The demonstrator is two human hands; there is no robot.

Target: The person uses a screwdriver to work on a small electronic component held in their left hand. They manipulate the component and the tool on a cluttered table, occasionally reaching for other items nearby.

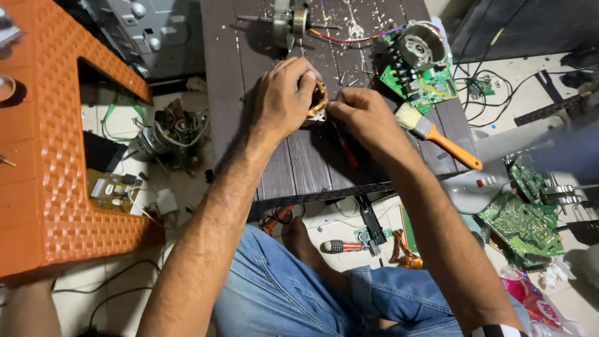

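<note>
The copper coil (318, 100) of a small motor part sits near the middle of the dark slatted counter (299, 168), and everything else can be placed from it. The left hand (284, 97) wraps over the coil from its left side, fingers curled round it in a closed grip that holds it against the counter. The right hand (365, 115) is just beside the coil on its right, thumb and fingers pinched shut on something thin at the coil's edge; what they pinch is too small to tell. A red-handled screwdriver (346, 150) lies on the counter just below the coil, partly under the right hand.

To the right of the coil lies a paintbrush (437, 134) with an orange handle, bristles pointing toward the hands. Up and to the right of the coil rests a green circuit board (424, 84) with a round motor housing (421, 47) touching its top. Straight above the coil, at the counter's far end, lies a motor shaft (290, 22) with red wires running toward the board.

Well to the left of the coil stands an orange plastic stool (56, 143), with loose parts on the floor beside it. Below the coil, under the counter, are the person's knees in blue jeans (281, 293)
</note>
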